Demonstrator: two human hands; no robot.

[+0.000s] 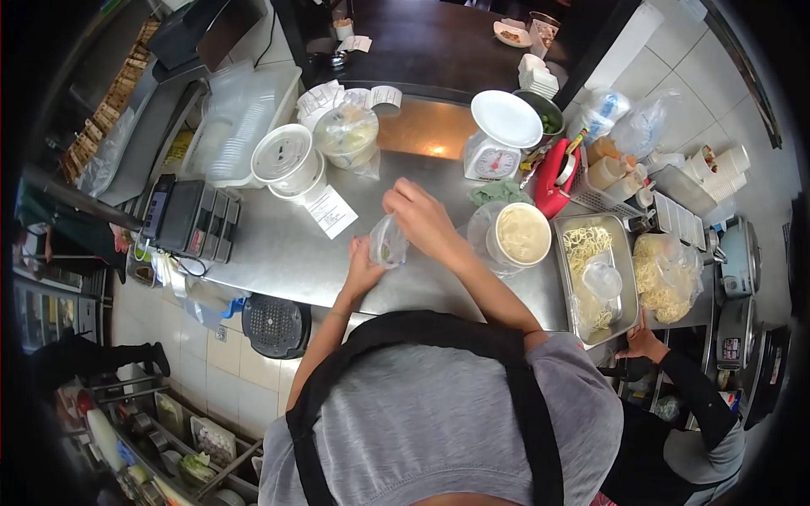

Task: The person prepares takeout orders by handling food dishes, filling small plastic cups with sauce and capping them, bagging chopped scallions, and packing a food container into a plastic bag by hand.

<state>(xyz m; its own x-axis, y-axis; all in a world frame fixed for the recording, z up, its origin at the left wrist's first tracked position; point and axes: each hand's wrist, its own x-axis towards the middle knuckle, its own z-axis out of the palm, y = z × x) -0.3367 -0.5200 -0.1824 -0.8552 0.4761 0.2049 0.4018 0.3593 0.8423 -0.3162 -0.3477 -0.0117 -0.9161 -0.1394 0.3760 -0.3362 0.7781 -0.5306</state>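
Note:
Over the steel counter (278,253), my left hand (363,266) holds a small clear plastic bag (388,243) from its left side. Something greenish shows low in the bag. My right hand (413,211) is closed at the bag's top, its fingertips pinched together. To the right of my hands stands a round tub with a pale tan top (523,234), clear plastic beside it. A white printed slip (331,211) lies to the left, by stacked lidded tubs (287,160) and a bagged container (347,135).
At the back stands a white scale (492,158), near a red tape dispenser (554,179). A metal tray of noodles (597,274) is on the right, beside bagged noodles (666,278). A co-worker's hand (643,341) touches the tray's near edge. Clear lids (240,126) fill a bin at left.

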